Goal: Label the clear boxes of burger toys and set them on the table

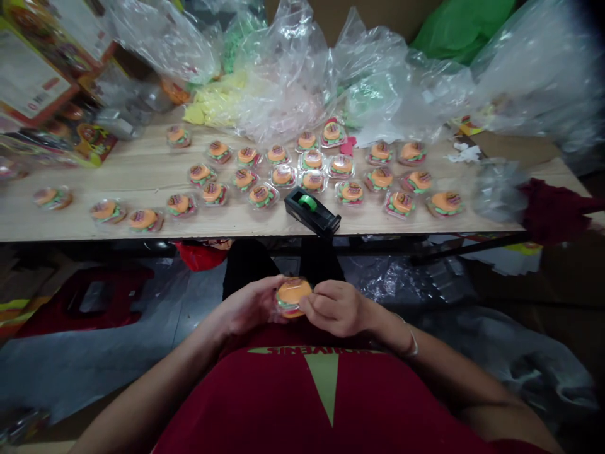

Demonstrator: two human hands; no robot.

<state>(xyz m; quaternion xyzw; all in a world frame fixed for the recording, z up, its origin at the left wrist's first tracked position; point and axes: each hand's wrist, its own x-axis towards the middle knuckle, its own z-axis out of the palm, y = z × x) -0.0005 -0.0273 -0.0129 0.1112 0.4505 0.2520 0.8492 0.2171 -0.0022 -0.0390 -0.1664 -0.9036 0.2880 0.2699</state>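
Close to my body, below the table edge, I hold a packaged toy burger in a clear plastic case, its orange bun facing up. My left hand wraps round the left side of the case. On the right side, my right hand is closed, thumb and fingertips pressed at the case's near corner. Whether anything small sits between those fingers I cannot tell. Straight ahead on the table's front edge stands a black tape dispenser with a green roll of tape.
Several more packaged burgers spread across the wooden table. Clear bags of coloured pieces line the back. Printed boxes stand at the far left, a dark red cloth at the right. A red stool is on the floor.
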